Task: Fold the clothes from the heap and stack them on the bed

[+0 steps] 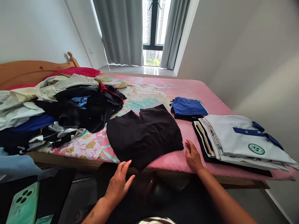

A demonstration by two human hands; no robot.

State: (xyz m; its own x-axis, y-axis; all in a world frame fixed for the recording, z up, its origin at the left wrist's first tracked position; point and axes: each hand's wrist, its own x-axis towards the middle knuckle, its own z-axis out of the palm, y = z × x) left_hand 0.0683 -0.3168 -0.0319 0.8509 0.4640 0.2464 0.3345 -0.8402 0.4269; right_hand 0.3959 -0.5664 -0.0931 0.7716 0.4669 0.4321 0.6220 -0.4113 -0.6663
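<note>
A pair of black shorts (146, 133) lies spread on the bed, legs toward the far side and the near edge hanging slightly over the bed's front. My left hand (118, 182) is just in front of the shorts' lower left edge, fingers apart, with nothing in it. To the right of the shorts, my right hand (193, 156) hovers at or rests on the pink sheet, its fingers loosely stretched and holding nothing. Whether its fingertips touch the sheet I cannot tell.
A loose heap of clothes (77, 102) covers the bed's left side. Folded blue shorts (188, 106) lie at the right on a small stack, near a pile of folded shirts topped by a white polo shirt (233, 133). A green phone (23, 202) is at lower left.
</note>
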